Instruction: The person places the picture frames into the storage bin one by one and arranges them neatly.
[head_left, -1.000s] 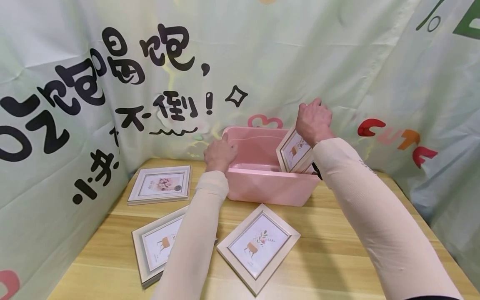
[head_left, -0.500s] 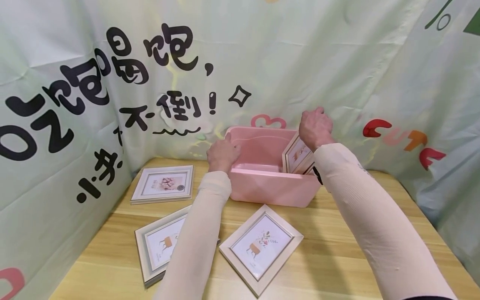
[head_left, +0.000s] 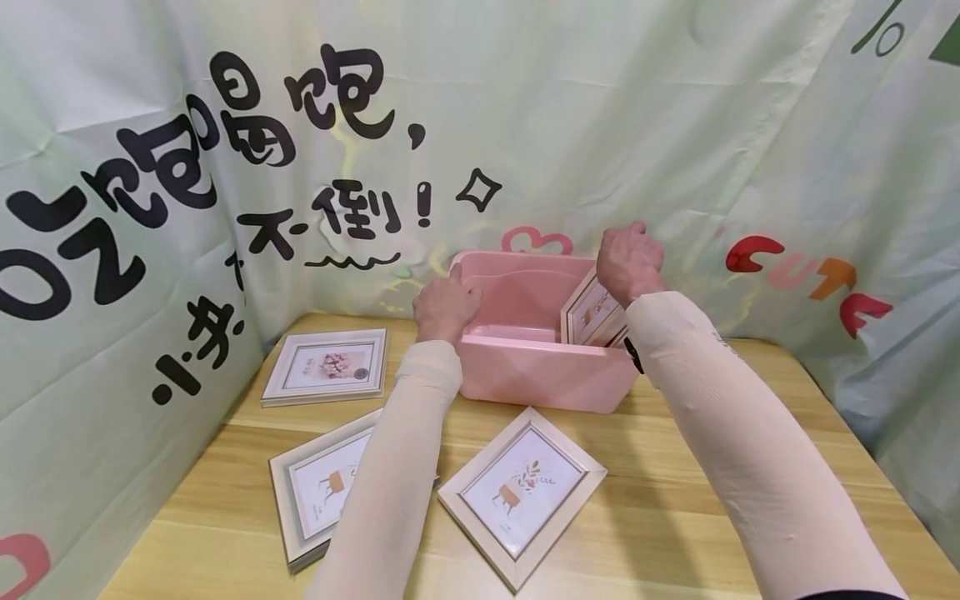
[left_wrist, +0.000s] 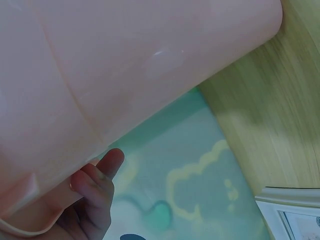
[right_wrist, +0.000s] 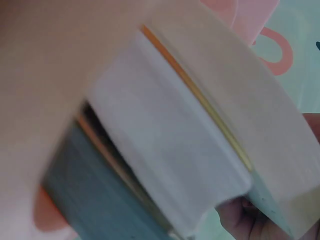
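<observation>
A pink plastic bin (head_left: 547,375) stands at the back of the wooden table. My left hand (head_left: 446,310) grips its left rim; in the left wrist view the fingers (left_wrist: 100,187) curl under that rim. At the bin's right end, my right hand (head_left: 630,262) holds a picture frame (head_left: 595,308) by its upper part. This frame leans inside the bin, its deer print facing left. Stacked frame edges (right_wrist: 170,135) fill the right wrist view, with fingers (right_wrist: 242,217) below them. Behind the right wrist, part of another frame is hidden.
A frame with a flower print (head_left: 326,367) lies on others at the table's back left. In front of it is a deer-print frame (head_left: 318,492), partly under my left forearm. Another deer-print frame (head_left: 522,498) lies before the bin. A printed curtain (head_left: 540,125) hangs behind.
My right hand has lowered slightly, and the frame it holds has sunk deeper and shifted right in the bin. The left hand stays on the rim.
</observation>
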